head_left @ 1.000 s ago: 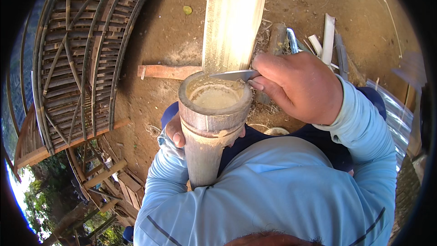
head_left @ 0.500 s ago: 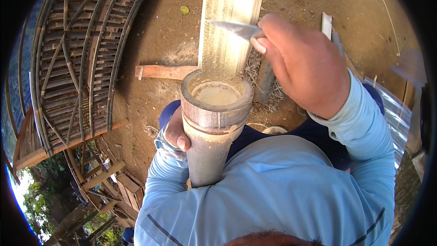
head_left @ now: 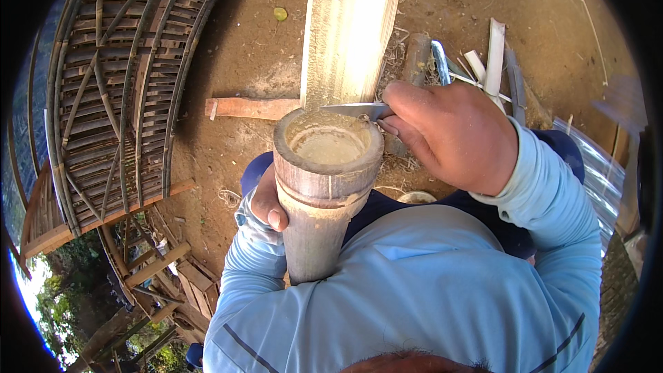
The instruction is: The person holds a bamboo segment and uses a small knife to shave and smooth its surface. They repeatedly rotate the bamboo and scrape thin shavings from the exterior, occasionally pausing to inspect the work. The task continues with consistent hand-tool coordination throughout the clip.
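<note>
My left hand (head_left: pixel 268 200) is closed around the side of a thick bamboo section (head_left: pixel 314 217), whose lower end rests against my shirt. Its near end has a round hollow bounded by a wall, and a long split half (head_left: pixel 351 34) with a pale inner face runs away from it. In my right hand (head_left: pixel 456 135) is a knife (head_left: pixel 352 110), held in a closed grip. The blade points left and lies across the far rim of the hollow, where the split half begins. The knife's handle is hidden inside my fingers.
A reddish wood strip (head_left: pixel 255 108) lies left of the bamboo. Beyond my right hand are shavings, a short round piece (head_left: pixel 416 55) and pale split strips (head_left: pixel 495 59). A slatted bamboo structure (head_left: pixel 124 83) stands at left. Clear corrugated sheeting (head_left: pixel 587 159) is at right.
My right hand has brought the knife down and toward me, from over the split half to the rim of the hollow. My left hand and the bamboo have hardly moved.
</note>
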`<action>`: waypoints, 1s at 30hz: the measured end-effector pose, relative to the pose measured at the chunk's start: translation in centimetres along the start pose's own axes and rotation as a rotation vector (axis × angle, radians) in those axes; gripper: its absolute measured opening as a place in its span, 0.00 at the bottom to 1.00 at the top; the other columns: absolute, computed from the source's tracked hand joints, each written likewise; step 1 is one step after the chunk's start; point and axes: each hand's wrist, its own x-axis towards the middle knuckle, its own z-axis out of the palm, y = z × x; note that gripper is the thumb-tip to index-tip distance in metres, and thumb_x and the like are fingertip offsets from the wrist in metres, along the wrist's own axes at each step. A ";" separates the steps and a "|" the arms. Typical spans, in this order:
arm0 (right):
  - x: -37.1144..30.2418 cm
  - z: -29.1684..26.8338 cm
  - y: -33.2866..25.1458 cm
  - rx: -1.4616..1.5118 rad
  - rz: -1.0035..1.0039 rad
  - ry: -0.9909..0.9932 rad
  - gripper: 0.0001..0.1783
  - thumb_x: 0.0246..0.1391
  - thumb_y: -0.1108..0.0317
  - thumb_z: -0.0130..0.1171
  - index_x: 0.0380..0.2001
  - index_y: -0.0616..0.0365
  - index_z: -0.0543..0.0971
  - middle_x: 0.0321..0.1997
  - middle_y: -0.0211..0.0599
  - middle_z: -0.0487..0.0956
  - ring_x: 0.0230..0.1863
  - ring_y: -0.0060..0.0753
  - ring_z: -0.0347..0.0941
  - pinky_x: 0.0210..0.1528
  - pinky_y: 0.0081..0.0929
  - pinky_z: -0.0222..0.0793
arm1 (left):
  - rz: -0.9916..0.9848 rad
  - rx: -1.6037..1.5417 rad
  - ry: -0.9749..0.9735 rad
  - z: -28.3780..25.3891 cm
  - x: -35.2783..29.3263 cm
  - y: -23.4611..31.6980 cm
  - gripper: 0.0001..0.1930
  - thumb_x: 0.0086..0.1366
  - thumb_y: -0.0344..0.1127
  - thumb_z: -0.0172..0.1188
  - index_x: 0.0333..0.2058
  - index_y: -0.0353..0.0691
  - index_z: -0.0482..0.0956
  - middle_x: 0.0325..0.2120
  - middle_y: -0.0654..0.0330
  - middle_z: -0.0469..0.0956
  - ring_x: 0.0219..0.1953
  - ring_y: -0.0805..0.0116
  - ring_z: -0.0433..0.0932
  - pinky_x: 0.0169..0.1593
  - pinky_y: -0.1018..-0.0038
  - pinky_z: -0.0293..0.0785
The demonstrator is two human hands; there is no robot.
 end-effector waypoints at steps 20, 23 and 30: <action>1.3 -0.1 0.4 -0.008 0.009 0.162 0.08 0.66 0.67 0.51 0.35 0.61 0.70 0.23 0.50 0.71 0.26 0.58 0.71 0.28 0.43 0.64 | -0.060 0.172 0.047 -0.1 0.7 0.6 0.68 0.24 0.59 0.81 0.59 0.19 0.56 0.33 0.32 0.75 0.28 0.49 0.80 0.29 0.60 0.80; 0.8 0.9 0.3 0.075 0.000 0.141 0.07 0.63 0.66 0.54 0.34 0.58 0.70 0.22 0.50 0.73 0.25 0.59 0.73 0.26 0.47 0.65 | -0.044 0.180 0.072 -0.1 0.5 0.5 0.68 0.24 0.59 0.80 0.59 0.20 0.56 0.33 0.32 0.75 0.28 0.50 0.80 0.28 0.61 0.80; 0.5 0.8 1.1 0.102 -0.118 0.009 0.08 0.62 0.65 0.56 0.36 0.57 0.70 0.23 0.50 0.75 0.27 0.59 0.74 0.26 0.50 0.66 | -0.055 0.133 -0.012 0.3 1.0 0.4 0.68 0.26 0.58 0.80 0.59 0.19 0.55 0.34 0.29 0.74 0.29 0.48 0.80 0.28 0.62 0.80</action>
